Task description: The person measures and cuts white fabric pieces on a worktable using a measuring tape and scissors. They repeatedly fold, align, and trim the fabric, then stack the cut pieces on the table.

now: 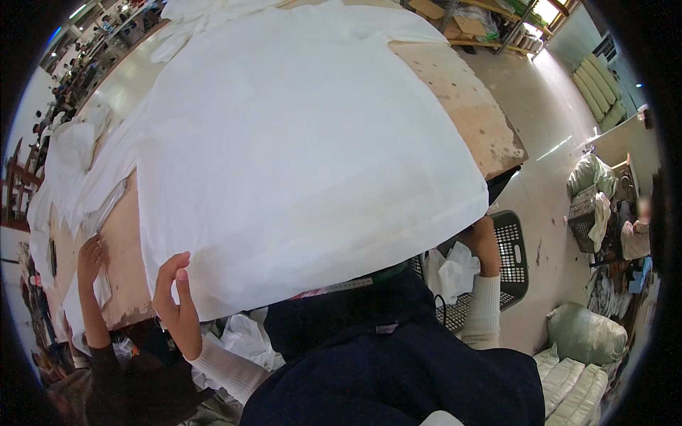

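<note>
A large white garment (305,142), shaped like a shirt, lies spread flat on the wooden table, its hem toward me. My left hand (176,302) is raised at the garment's near left corner. Its index finger and thumb are bent with a small gap between them, and I see no cloth in it. At the near right corner, my right hand (485,245) reaches up to the hem. The cloth edge hides its fingertips, so I cannot make out its grip.
To the left a co-worker's hand (90,259) rests at the wooden table (121,234) beside more white cloth (71,156). A dark plastic basket (513,255) holding white cloth stands below my right hand. Stuffed sacks (586,334) lie on the floor at right; shelves (490,28) stand far right.
</note>
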